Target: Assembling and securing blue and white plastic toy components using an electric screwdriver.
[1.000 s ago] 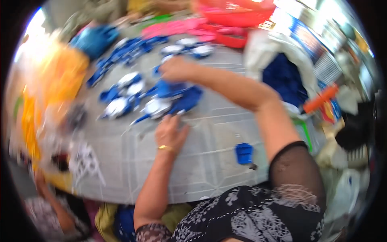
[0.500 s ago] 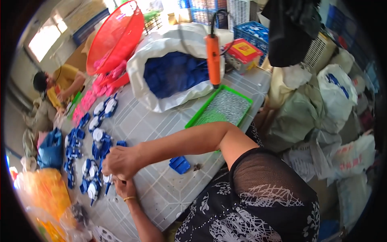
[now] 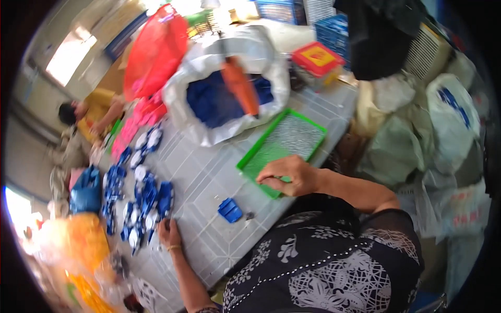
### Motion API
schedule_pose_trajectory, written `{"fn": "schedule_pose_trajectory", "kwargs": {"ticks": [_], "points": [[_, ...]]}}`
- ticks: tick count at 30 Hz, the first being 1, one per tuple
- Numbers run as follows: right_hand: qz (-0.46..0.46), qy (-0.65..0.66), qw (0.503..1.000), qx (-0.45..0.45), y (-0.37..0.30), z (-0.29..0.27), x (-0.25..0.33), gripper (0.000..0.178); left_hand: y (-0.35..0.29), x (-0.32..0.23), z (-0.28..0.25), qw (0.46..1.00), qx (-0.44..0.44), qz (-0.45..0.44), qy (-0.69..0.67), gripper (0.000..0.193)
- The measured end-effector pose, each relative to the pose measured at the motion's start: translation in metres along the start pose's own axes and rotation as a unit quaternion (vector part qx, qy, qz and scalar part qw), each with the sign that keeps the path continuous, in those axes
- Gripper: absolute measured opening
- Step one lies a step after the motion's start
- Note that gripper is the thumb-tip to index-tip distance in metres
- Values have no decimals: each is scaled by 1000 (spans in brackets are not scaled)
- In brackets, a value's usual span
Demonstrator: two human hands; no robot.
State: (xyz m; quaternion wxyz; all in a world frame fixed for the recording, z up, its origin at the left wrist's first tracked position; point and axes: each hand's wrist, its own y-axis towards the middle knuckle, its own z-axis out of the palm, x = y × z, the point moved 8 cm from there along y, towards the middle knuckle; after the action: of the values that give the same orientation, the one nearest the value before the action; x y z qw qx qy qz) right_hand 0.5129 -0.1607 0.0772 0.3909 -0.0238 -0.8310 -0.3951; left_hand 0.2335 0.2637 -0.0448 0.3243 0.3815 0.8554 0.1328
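Note:
Above the near end of a green tray (image 3: 271, 130), which holds a layer of small silvery metal pieces, is my right hand (image 3: 289, 176). Its thumb and fingers are curled into a pinch; anything between them is too small to see. My left hand (image 3: 169, 235) rests on the table beside a cluster of blue and white plastic parts (image 3: 148, 195). Its fingers close around something dark that I cannot make out. A single blue plastic piece (image 3: 230, 210) lies between my hands. An orange powered screwdriver (image 3: 240, 86), blurred, hangs over the white sack.
The white sack (image 3: 180, 112) of blue pieces stands at the table's far side, a red-lidded box (image 3: 317, 58) right of it. A red basin (image 3: 156, 52) leans beyond pink pieces (image 3: 125, 136). A co-worker in yellow (image 3: 99, 109) sits far left. Filled bags (image 3: 396, 148) crowd the right.
My right hand has moved from beside my left hand across to the green tray. The hanging screwdriver has swung left over the sack. My left hand stays near the blue parts.

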Motion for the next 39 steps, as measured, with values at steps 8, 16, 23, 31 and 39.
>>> {"fn": "schedule_pose_trajectory", "kwargs": {"ticks": [8,16,23,31,39], "points": [[-191,-222,941,-168,-40,-26,-15,36,-10,61,-29,1000,17,-2,20,31],[-22,-294,862,-412,-98,-124,-90,47,-16,-49,0,997,26,18,65,36],[-5,-241,842,-482,-88,-112,-138,44,5,36,17,996,77,18,41,32],[14,-276,854,-441,-72,-109,-129,36,0,32,4,998,54,-3,38,30],[68,-181,839,-510,-146,-174,-101,25,0,55,6,998,50,-29,22,24]]}}
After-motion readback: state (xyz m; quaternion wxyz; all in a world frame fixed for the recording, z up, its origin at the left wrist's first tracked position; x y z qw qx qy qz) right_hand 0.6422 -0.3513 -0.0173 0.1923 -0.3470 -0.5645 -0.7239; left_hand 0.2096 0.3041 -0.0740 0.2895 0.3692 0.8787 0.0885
